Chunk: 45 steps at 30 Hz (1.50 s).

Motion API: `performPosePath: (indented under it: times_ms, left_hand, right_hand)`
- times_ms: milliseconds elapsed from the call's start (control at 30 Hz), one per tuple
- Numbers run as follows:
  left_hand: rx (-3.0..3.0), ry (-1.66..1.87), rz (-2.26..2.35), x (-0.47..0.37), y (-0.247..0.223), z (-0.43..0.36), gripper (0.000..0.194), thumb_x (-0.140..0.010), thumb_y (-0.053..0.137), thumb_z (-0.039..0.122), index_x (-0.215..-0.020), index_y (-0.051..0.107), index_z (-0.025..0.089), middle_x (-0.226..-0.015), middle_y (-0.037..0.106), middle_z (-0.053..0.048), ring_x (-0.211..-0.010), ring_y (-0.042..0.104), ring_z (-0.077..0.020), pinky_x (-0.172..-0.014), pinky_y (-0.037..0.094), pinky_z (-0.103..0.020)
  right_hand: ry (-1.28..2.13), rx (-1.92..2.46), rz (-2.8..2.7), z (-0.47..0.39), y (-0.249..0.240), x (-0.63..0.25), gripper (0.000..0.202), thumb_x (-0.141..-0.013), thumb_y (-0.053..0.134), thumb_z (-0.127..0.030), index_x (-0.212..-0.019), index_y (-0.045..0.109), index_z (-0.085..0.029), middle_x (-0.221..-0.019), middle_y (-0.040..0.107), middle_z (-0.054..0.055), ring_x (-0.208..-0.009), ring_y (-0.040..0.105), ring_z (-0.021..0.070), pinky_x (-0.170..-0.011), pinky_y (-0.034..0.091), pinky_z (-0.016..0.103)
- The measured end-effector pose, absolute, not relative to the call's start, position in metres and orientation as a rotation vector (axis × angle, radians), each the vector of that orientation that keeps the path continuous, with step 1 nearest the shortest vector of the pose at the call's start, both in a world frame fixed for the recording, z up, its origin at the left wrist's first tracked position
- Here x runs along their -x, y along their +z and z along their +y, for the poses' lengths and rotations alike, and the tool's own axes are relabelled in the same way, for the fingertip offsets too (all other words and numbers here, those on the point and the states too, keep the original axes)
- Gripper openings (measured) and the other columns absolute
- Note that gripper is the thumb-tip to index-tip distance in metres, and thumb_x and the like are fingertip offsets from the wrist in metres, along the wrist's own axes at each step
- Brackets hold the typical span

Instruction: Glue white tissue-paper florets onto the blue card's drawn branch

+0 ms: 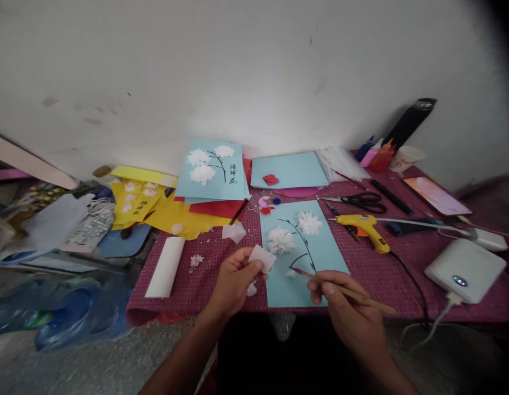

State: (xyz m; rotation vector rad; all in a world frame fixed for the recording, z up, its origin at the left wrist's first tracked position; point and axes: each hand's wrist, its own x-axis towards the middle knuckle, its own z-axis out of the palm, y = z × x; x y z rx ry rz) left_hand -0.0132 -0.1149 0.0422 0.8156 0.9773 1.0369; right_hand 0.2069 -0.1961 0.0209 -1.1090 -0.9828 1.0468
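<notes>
Between the thumb and fingers of my left hand (238, 277) is a small white paper square (263, 258), held over the left edge of a light blue sheet (324, 241). My right hand (347, 296) grips a wooden-handled paintbrush (357, 296), its dark tip above the lower part of that sheet. Two white paper flowers (281, 240) sit on the sheet beside a drawn black branch (301, 236). A small white bit (290, 274) lies near the brush tip. The finished-looking blue card (233, 189) with three white flowers leans at the back.
A yellow glue gun (363, 227), black scissors (357, 202), a phone (435, 196) and a white power bank (464, 269) with cables lie at the right. A white paper roll (166, 267), paper scraps and yellow sheets are at the left. Paint bottles (382, 156) stand by the wall.
</notes>
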Motion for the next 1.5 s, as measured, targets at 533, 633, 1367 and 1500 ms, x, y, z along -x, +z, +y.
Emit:
performPosePath:
  times_ms: [533, 633, 1367, 1500]
  left_hand:
    - [-0.598, 1.055, 0.867, -0.011, 0.034, -0.154, 0.03, -0.071, 0.083, 0.019, -0.101, 0.08, 0.017, -0.091, 0.079, -0.006, -0.081, 0.071, -0.0154, -0.074, 0.059, -0.026]
    - [-0.616, 1.041, 0.88, -0.009, 0.031, -0.155, 0.034, -0.066, 0.08, 0.013, -0.1, 0.081, 0.018, -0.09, 0.079, -0.005, -0.078, 0.071, -0.0145, -0.074, 0.058, -0.026]
    - [-1.207, 0.777, 1.017, 0.003, 0.021, -0.163, 0.03, -0.094, 0.063, 0.035, -0.113, 0.076, 0.017, -0.084, 0.072, -0.004, -0.074, 0.064, -0.015, -0.071, 0.051, -0.026]
    - [-1.442, 0.729, 1.008, 0.004, 0.024, -0.166, 0.029, -0.097, 0.059, 0.034, -0.112, 0.076, 0.018, -0.088, 0.071, -0.005, -0.077, 0.062, -0.0157, -0.073, 0.049, -0.026]
  right_hand:
    - [1.166, 1.102, -0.972, -0.193, 0.021, -0.179, 0.015, -0.093, 0.07, -0.033, -0.104, 0.075, -0.024, -0.087, 0.079, 0.005, -0.066, 0.067, 0.0155, -0.063, 0.057, 0.028]
    - [1.17, 1.113, -0.968, -0.193, 0.016, -0.181, 0.015, -0.094, 0.069, -0.034, -0.103, 0.075, -0.024, -0.083, 0.078, 0.004, -0.067, 0.067, 0.0154, -0.064, 0.057, 0.028]
    - [1.025, 1.228, -1.299, -0.2, 0.015, -0.19, 0.012, -0.095, 0.067, -0.03, -0.091, 0.075, -0.023, -0.076, 0.075, 0.003, -0.063, 0.07, 0.0167, -0.059, 0.056, 0.027]
    - [0.883, 1.251, -1.304, -0.198, 0.016, -0.187, 0.023, -0.094, 0.066, -0.029, -0.075, 0.076, -0.023, -0.071, 0.071, 0.003, -0.062, 0.067, 0.0156, -0.058, 0.054, 0.026]
